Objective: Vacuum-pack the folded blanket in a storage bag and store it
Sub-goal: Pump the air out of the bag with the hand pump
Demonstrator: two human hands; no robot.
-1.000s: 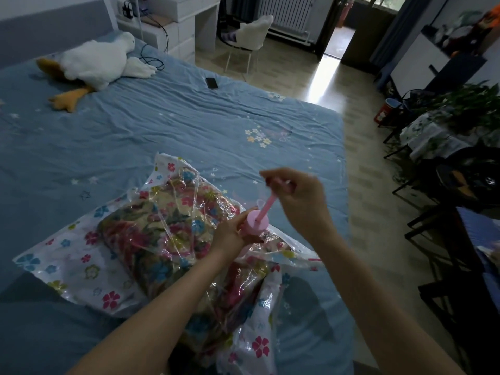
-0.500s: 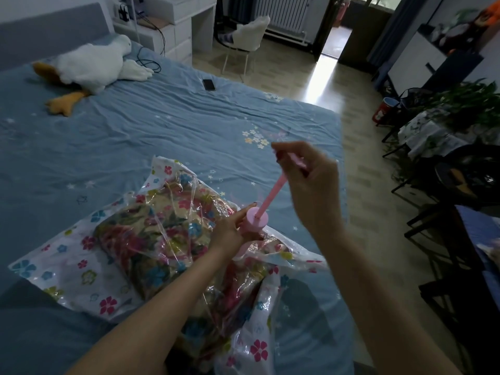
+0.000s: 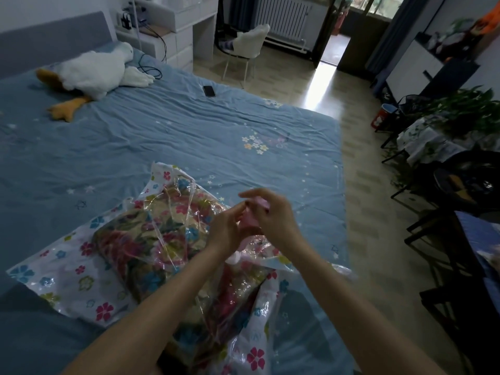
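Observation:
A folded floral blanket [image 3: 140, 247] lies inside a clear storage bag [image 3: 70, 277] with a white flowered edge, on the blue bed [image 3: 135, 142]. A pink hand pump [image 3: 250, 219] stands on the bag's valve, mostly hidden between my hands. My left hand [image 3: 226, 230] grips the pump's body low down. My right hand [image 3: 270, 215] grips the pump's pink handle, pushed down close to the body. The valve itself is hidden.
A white plush goose [image 3: 92, 71] lies at the head of the bed, with a black phone [image 3: 209, 91] near the far edge. Beyond the bed stand a white chair [image 3: 247, 47] and drawers [image 3: 173, 31]. Dark furniture and plants [image 3: 460, 112] line the right side.
My right hand raised the pump handle high half a second ago and has now pushed it back down onto the pump body. My left hand stayed on the pump.

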